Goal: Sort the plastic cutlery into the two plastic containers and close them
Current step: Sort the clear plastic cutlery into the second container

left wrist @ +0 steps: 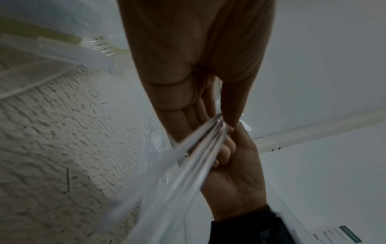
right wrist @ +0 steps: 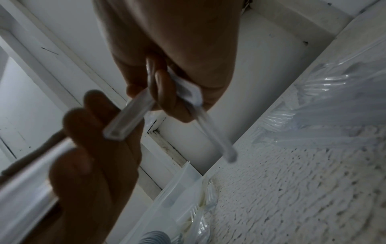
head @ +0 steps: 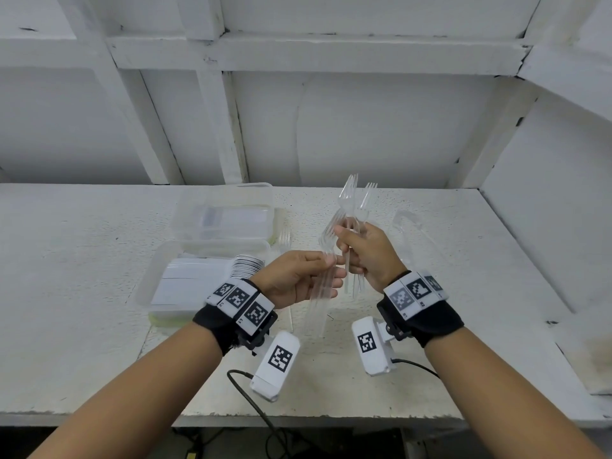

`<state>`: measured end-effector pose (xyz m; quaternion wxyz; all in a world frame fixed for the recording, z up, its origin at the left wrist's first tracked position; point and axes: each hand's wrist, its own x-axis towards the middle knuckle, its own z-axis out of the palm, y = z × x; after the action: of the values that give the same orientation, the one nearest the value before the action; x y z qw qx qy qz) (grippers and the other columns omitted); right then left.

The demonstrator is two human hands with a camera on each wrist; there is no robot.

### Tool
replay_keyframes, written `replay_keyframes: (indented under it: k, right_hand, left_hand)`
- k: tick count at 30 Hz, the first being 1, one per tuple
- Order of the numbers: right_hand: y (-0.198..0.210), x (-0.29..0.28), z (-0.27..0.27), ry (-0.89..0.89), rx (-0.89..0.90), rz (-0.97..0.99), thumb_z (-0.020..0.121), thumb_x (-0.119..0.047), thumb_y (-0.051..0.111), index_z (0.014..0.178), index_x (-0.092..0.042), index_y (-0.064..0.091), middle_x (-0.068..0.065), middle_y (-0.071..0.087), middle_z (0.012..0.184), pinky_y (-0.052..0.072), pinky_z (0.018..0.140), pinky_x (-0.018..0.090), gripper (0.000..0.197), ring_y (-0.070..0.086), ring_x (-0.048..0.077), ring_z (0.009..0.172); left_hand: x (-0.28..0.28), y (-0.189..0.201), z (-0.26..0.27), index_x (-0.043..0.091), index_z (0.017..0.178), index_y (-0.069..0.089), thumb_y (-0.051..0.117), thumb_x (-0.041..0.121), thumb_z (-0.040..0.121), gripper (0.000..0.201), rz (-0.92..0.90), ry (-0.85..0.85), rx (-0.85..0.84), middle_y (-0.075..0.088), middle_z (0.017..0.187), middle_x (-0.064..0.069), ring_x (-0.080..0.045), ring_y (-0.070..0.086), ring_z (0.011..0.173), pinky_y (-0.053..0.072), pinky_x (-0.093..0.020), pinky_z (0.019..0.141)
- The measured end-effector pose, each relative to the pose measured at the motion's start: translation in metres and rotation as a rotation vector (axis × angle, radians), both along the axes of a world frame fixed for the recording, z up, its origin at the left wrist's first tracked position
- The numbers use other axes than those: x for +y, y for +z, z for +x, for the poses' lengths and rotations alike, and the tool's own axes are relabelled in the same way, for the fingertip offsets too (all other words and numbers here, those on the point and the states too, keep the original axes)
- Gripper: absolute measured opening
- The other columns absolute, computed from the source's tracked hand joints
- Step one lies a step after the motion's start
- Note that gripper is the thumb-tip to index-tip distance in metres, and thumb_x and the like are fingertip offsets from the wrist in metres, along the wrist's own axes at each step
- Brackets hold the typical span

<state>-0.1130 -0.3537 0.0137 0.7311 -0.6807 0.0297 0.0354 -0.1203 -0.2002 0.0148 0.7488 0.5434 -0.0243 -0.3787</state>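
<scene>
head | left hand [head: 298, 279] fingers grip clear forks [head: 323, 286] | right hand [head: 367, 253] fingers grip fork bundle [head: 352, 200]

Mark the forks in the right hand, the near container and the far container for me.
forks [head: 351, 197], head view, on the tines above the right hand [head: 369, 251].
near container [head: 152, 286], head view, left rim.
far container [head: 225, 193], head view, upper wall.
</scene>
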Motion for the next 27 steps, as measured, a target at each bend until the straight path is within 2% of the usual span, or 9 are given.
replay_keyframes:
  k: [2,5,9,13,16,19,23,25,27]
  right_hand:
    - [0.001,0.0,0.0,0.009,0.002,-0.036,0.095,-0.018,0.05,0.095,-0.016,0.052,0.002,0.048,0.064,0.023,0.033,0.014,0.003,0.031,0.003,0.032]
    - [0.0,-0.001,-0.003,-0.062,0.018,-0.121,0.097,-0.027,0.045,0.117,-0.022,0.038,0.001,0.051,0.065,0.025,0.035,0.017,0.021,0.033,0.002,0.034]
    - [-0.003,-0.001,-0.009,-0.033,-0.032,-0.257,0.099,-0.026,0.041,0.107,-0.025,0.042,0.001,0.052,0.065,0.026,0.036,0.016,0.008,0.035,0.001,0.036]
    - [-0.009,0.004,-0.015,-0.025,-0.143,-0.362,0.099,-0.023,0.042,0.103,-0.023,0.045,-0.003,0.051,0.06,0.033,0.041,0.008,0.005,0.043,-0.004,0.041]
    - [-0.017,0.01,-0.019,-0.024,-0.214,-0.431,0.098,-0.024,0.043,0.104,-0.022,0.048,-0.005,0.055,0.062,0.043,0.055,0.016,0.008,0.051,0.002,0.054]
    - [-0.021,0.015,-0.021,-0.047,-0.226,-0.47,0.097,-0.025,0.045,0.102,-0.022,0.052,-0.003,0.064,0.078,0.05,0.065,0.028,0.009,0.06,0.012,0.069]
    - [-0.025,0.013,-0.019,-0.047,-0.234,-0.503,0.096,-0.022,0.046,0.105,-0.02,0.062,0.003,0.064,0.102,0.046,0.085,0.024,0.018,0.058,0.014,0.099]
    - [-0.026,0.012,-0.018,-0.012,-0.209,-0.501,0.096,-0.022,0.047,0.11,-0.022,0.063,0.006,0.062,0.107,0.044,0.086,0.02,0.022,0.056,0.013,0.102]
    - [-0.023,0.01,-0.019,0.003,-0.189,-0.515,0.096,-0.023,0.047,0.112,-0.023,0.064,0.006,0.059,0.109,0.039,0.08,0.01,0.023,0.054,0.01,0.101]
  left_hand:
    - [0.0,-0.001,0.0,0.005,0.094,0.064,0.05,0.01,0.092,0.015,0.027,0.021,-0.011,0.071,0.076,-0.004,-0.012,0.068,0.067,0.058,-0.026,0.066]
    - [0.0,-0.004,0.002,0.004,0.09,0.064,0.054,0.01,0.091,0.011,0.049,0.09,-0.053,0.072,0.077,-0.006,-0.013,0.069,0.068,0.058,-0.026,0.066]
    - [-0.001,-0.007,0.005,0.004,0.09,0.064,0.057,0.01,0.09,0.01,0.065,0.215,-0.099,0.072,0.085,-0.01,-0.014,0.07,0.073,0.058,-0.027,0.071]
    - [-0.004,-0.011,0.005,0.006,0.087,0.063,0.059,0.012,0.09,0.008,0.082,0.313,-0.119,0.07,0.094,-0.013,-0.016,0.069,0.08,0.058,-0.025,0.07]
    - [-0.006,-0.011,0.006,0.003,0.088,0.063,0.058,0.011,0.09,0.01,0.05,0.344,-0.12,0.069,0.091,-0.013,-0.017,0.069,0.075,0.058,-0.025,0.071]
    - [-0.008,-0.01,0.007,0.004,0.083,0.065,0.055,0.009,0.091,0.013,0.045,0.346,-0.116,0.069,0.085,-0.013,-0.017,0.069,0.069,0.058,-0.025,0.067]
    - [-0.006,-0.011,0.007,0.002,0.09,0.065,0.055,0.012,0.092,0.014,0.051,0.306,-0.091,0.072,0.086,-0.007,-0.013,0.071,0.076,0.057,-0.023,0.067]
    - [-0.005,-0.011,0.006,0.002,0.09,0.065,0.054,0.011,0.092,0.014,0.041,0.289,-0.072,0.072,0.082,-0.007,-0.014,0.071,0.073,0.058,-0.025,0.068]
    - [-0.004,-0.01,0.005,0.002,0.086,0.065,0.054,0.008,0.092,0.014,0.043,0.271,-0.064,0.072,0.081,-0.009,-0.015,0.071,0.073,0.059,-0.026,0.07]
